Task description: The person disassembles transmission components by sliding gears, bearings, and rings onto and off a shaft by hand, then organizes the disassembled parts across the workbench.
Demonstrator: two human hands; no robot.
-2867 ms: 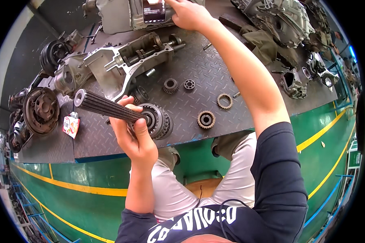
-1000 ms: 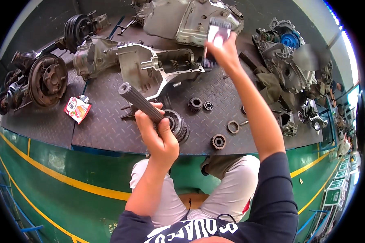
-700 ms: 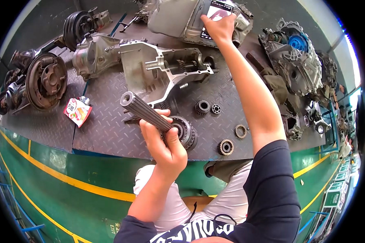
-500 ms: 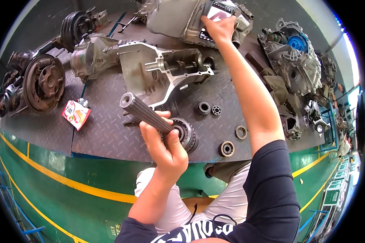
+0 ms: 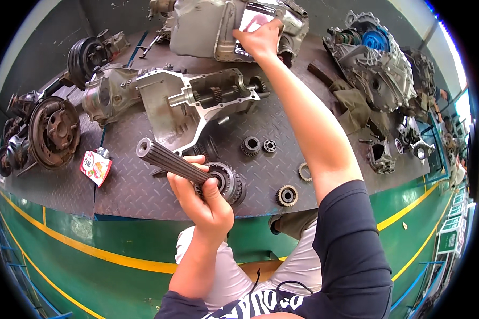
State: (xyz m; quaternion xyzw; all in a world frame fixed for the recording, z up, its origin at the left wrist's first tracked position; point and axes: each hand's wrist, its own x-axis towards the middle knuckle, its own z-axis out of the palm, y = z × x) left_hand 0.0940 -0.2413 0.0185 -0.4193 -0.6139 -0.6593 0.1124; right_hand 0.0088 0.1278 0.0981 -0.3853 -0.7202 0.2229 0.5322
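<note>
Our left hand (image 5: 205, 206) grips the splined shaft (image 5: 171, 161); farther out, our right hand (image 5: 262, 41) clasps a phone (image 5: 254, 18)!

Ridged metal shaft (image 5: 171, 162), glossy phone screen (image 5: 254, 19), rough-treaded metal tabletop (image 5: 130, 186)

The right grip (image 5: 260, 40) partly hides the phone (image 5: 254, 19); the top edge crops a grey casing (image 5: 198, 33).

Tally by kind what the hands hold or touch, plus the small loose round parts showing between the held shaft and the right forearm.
Splined shaft with mounted gears: 1
Phone: 1
Toothed rings: 3
Small bearing: 1
Total: 6
</note>
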